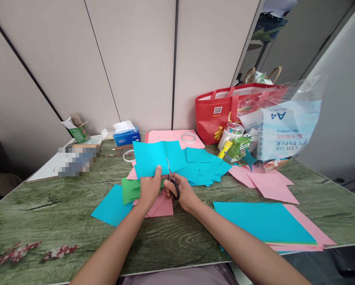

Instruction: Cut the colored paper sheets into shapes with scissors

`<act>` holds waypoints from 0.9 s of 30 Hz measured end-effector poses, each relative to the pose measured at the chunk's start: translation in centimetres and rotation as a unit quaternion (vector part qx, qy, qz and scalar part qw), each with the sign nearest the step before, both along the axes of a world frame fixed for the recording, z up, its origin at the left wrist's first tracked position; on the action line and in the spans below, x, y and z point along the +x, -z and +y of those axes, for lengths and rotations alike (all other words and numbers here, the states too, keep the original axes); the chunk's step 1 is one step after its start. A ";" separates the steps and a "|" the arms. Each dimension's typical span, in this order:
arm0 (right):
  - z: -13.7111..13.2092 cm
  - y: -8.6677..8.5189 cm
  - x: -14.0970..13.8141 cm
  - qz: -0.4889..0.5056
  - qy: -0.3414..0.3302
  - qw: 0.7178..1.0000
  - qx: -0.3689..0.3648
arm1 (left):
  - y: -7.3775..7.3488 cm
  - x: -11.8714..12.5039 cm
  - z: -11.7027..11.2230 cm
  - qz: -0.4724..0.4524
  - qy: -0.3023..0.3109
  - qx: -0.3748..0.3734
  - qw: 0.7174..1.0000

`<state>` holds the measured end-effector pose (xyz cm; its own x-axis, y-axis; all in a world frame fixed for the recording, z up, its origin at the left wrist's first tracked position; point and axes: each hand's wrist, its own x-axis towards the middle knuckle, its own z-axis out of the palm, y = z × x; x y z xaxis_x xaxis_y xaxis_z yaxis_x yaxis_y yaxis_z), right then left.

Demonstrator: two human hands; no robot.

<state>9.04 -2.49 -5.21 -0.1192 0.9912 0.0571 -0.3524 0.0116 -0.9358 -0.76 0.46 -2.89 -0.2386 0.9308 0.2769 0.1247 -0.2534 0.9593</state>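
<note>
My left hand [150, 189] pinches the lower edge of a blue sheet of paper [149, 158], thumb on top. In my right hand [182, 190] is a pair of scissors with black handles [175, 189], fingers in the loops. The blades meet the blue sheet near its middle, along a crease or cut line running up from the lower edge. Just right of the sheet lies a loose pile of blue paper pieces [205, 168]. Beneath my hands are green pieces [129, 192] and pink pieces [161, 208], partly covered. Another blue piece [114, 206] lies to the left.
At the front right rests a stack of blue and pink sheets [263, 221]. Behind it are pink pieces [272, 184], a glue stick [225, 149], a red bag [210, 118] and a plastic paper packet [287, 130]. A tissue box [126, 136] and tape roll [188, 137] stand farther back.
</note>
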 end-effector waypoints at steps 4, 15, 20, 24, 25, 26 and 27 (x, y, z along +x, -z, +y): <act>-0.1 0.0 0.0 0.007 0.000 1.000 -0.006 | 0.1 0.0 0.0 0.005 0.000 -0.003 1.000; -0.1 -0.1 0.0 0.012 -0.004 1.000 -0.004 | -0.1 0.1 -0.1 0.000 -0.003 -0.014 1.000; -0.1 -0.1 0.0 0.017 0.000 1.000 -0.009 | -0.2 0.1 -0.3 -0.001 0.002 -0.014 1.000; 0.1 0.0 0.1 0.021 0.002 1.000 0.007 | -0.2 0.2 -0.4 -0.005 0.010 -0.026 1.000; 0.1 0.0 0.1 0.020 0.003 1.000 0.006 | -0.2 0.2 -0.4 -0.005 0.008 -0.026 1.000; 0.2 0.0 0.1 0.019 0.004 1.000 0.004 | -0.2 0.2 -0.4 -0.004 0.006 -0.024 1.000; 0.2 0.0 0.1 0.019 0.005 1.000 0.000 | -0.2 0.2 -0.3 -0.002 0.004 -0.020 1.000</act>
<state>9.16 -2.32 -5.22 -0.1062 0.9925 0.0605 -0.3869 0.0148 -0.9220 -0.55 0.11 -2.67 -0.2326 0.9431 0.2377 0.1193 -0.2148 0.9693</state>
